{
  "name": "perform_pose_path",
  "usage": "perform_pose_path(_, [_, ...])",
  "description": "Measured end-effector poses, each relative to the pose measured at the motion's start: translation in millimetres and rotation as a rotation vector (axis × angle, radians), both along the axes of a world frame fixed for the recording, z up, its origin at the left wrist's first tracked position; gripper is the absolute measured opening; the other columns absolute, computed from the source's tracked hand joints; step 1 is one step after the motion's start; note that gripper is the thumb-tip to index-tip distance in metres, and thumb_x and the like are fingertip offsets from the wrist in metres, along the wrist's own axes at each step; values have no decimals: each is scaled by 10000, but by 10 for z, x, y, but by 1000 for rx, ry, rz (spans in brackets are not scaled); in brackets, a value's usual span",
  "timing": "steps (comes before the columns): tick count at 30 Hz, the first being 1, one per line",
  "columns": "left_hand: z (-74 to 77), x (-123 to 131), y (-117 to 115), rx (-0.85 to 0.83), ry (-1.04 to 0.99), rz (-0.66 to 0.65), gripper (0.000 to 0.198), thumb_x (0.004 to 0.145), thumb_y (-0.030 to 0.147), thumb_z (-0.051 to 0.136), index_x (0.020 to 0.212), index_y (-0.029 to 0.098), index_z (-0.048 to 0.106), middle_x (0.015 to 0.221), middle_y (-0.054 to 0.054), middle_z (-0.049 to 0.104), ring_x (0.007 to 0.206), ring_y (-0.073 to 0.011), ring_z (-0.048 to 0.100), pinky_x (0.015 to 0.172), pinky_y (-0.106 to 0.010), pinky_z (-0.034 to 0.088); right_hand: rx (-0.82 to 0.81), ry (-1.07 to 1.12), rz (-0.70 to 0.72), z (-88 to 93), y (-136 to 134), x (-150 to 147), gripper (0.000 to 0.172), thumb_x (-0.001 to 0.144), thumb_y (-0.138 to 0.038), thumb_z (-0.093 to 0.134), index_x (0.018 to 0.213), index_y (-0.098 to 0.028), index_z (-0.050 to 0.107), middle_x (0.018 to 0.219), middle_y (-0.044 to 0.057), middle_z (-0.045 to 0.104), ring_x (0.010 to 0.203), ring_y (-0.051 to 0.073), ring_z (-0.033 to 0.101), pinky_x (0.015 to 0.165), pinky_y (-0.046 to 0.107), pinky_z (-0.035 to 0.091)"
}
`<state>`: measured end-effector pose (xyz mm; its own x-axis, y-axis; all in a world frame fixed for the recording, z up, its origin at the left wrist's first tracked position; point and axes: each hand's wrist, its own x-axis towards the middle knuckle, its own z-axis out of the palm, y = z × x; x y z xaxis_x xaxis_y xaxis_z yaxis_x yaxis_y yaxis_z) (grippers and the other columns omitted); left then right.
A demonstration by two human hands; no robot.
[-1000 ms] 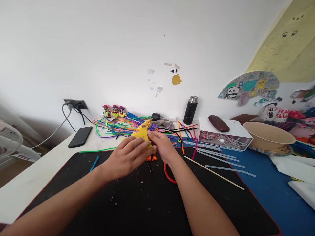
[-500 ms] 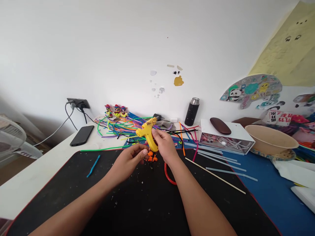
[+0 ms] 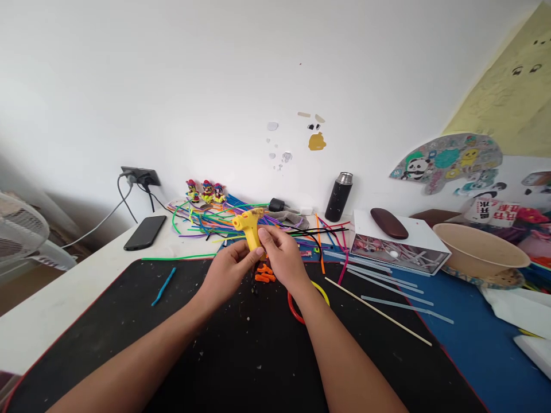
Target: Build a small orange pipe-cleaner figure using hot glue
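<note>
A yellow glue gun point(image 3: 247, 227) is held up over the far part of the black mat, its stained nozzle end to the upper right. My left hand point(image 3: 230, 267) pinches the lower handle between thumb and fingers. From the right, my right hand point(image 3: 280, 256) grips the handle's upper part, thumb uppermost. Just below the hands lie several small orange pieces point(image 3: 264, 274) and a dark cord that is partly hidden. A red and yellow ring point(image 3: 321, 289) rests partly behind my right forearm.
Behind the mat point(image 3: 142, 338) lie many coloured pipe cleaners point(image 3: 202, 221). Several clear glue sticks point(image 3: 387, 275) and a wooden stick point(image 3: 379, 311) are on the right, near a white box point(image 3: 400, 250), a black flask point(image 3: 339, 198) and a beige bowl point(image 3: 477, 246). A phone point(image 3: 145, 232) lies left.
The glue gun has turned more upright and shifted slightly left. My left hand, earlier beside the handle with loosely curled fingers, now takes hold of its lower end. The ring's yellow part has come into view.
</note>
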<state>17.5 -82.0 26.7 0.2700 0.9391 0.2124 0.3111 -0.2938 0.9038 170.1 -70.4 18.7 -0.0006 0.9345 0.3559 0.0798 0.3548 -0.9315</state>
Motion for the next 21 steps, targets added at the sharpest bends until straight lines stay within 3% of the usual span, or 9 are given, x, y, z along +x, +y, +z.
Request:
perform_pose_path(2, [-28,-51,60,102,148,84,433,904,612,606,847,185,647,744,-19,665,667,-180,562,591,-272,385,-24,11,27,-19,-10,-17,415,996,-562,599,1214,-231,724,1151,83,751,1000,242,685,863,354,519])
perform_pose_path(4, [-34,-87,99,207,380,153,388,919,561,593,779,199,615,680,-8,642,612,-174,547,574,-277,343,-41,-2,65,-43,-15,-34,448,992,-582,605,1270,-244,703,1154,84,753,991,242,690,861,362,527])
perform_pose_path(7, [8,-77,100,366,704,210,323,946,459,563,747,209,613,677,-38,668,616,-206,600,582,-298,320,-71,-71,67,-72,-13,-51,443,961,-611,641,1166,-225,716,1033,78,755,899,239,680,799,353,527])
perform_pose_path(10, [66,-17,53,463,853,200,277,963,392,550,795,200,659,749,-92,719,699,-258,674,622,-317,366,-117,-117,45,-85,-6,-50,458,942,-654,639,970,-200,701,894,64,727,796,225,648,700,329,497])
perform_pose_path(13, [96,-2,7,455,823,141,266,965,395,563,834,197,683,780,-92,741,706,-250,683,633,-311,399,-129,-107,22,-82,6,-33,503,953,-682,593,824,-200,651,751,27,659,700,195,593,613,302,439])
perform_pose_path(17, [89,-166,33,332,510,37,305,991,454,526,968,232,734,855,-40,778,734,-204,680,665,-281,441,-152,-27,31,-46,22,-8,509,936,-685,614,804,-194,646,723,24,664,649,183,612,596,295,452])
perform_pose_path(21, [22,-397,209,247,333,192,462,1005,540,477,738,204,648,677,-14,677,626,-175,583,607,-272,410,-244,156,111,19,15,14,525,912,-685,645,1006,-172,706,783,52,754,524,158,651,534,279,477])
